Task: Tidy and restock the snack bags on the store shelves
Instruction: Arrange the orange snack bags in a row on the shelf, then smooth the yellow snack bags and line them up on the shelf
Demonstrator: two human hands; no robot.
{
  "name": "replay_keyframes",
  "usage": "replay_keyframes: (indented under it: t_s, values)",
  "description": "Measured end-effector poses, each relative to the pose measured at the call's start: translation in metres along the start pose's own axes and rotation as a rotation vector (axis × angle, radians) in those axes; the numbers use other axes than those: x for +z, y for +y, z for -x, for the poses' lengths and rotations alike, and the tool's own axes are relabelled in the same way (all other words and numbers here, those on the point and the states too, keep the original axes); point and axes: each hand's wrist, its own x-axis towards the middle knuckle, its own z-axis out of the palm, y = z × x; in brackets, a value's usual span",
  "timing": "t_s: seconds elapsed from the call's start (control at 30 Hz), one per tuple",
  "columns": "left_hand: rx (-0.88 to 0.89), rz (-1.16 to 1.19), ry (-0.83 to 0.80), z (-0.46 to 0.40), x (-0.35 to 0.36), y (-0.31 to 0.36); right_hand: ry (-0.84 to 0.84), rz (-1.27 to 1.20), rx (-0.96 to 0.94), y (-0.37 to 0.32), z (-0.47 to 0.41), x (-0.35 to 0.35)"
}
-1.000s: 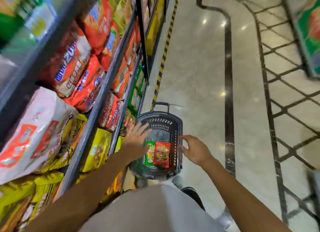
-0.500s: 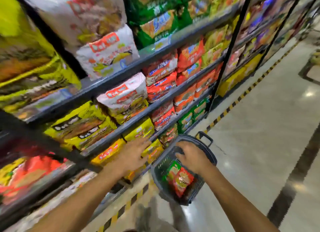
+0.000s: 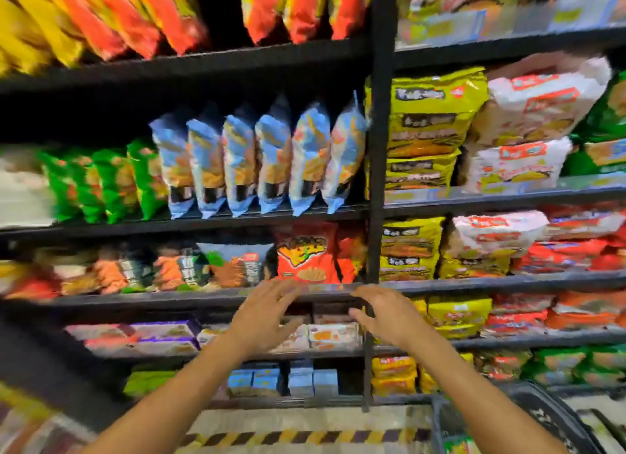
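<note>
I face black store shelves full of snack bags. A red-orange snack bag [image 3: 306,255] stands on the third shelf, just above my hands. My left hand [image 3: 262,318] is raised in front of the shelf edge [image 3: 325,290] with spread fingers and holds nothing. My right hand [image 3: 386,314] is beside it, fingers relaxed and empty, near the black upright post [image 3: 377,182]. A row of blue bags [image 3: 257,158] stands one shelf higher, with green bags [image 3: 101,182] to its left. Whether either hand touches the shelf cannot be told.
Yellow noodle packs [image 3: 430,114] and white packs [image 3: 531,114] fill the right bay. Boxed goods [image 3: 333,336] lie on the shelf behind my hands. The dark shopping basket [image 3: 542,416] sits at the lower right on the floor, by a yellow-black floor stripe [image 3: 288,436].
My view swung from the aisle and basket up to the shelves. Both hands left the basket and rose together to the third shelf's edge, still empty.
</note>
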Motion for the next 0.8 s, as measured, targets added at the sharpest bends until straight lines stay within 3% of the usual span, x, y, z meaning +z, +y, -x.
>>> replay_keyframes:
  t_s: [0.2,0.37,0.8]
  values:
    - [-0.258,0.082,0.035,0.105,-0.044,-0.118,-0.008,0.082,-0.204,-0.154,-0.051,-0.018]
    - [-0.331,0.047,0.136,0.151,-0.089,-0.190,0.021,0.136,-0.282,-0.241,-0.087,-0.056]
    - [-0.278,-0.154,0.420,0.114,-0.253,-0.276,0.338,0.175,-0.308,-0.309,-0.151,-0.219]
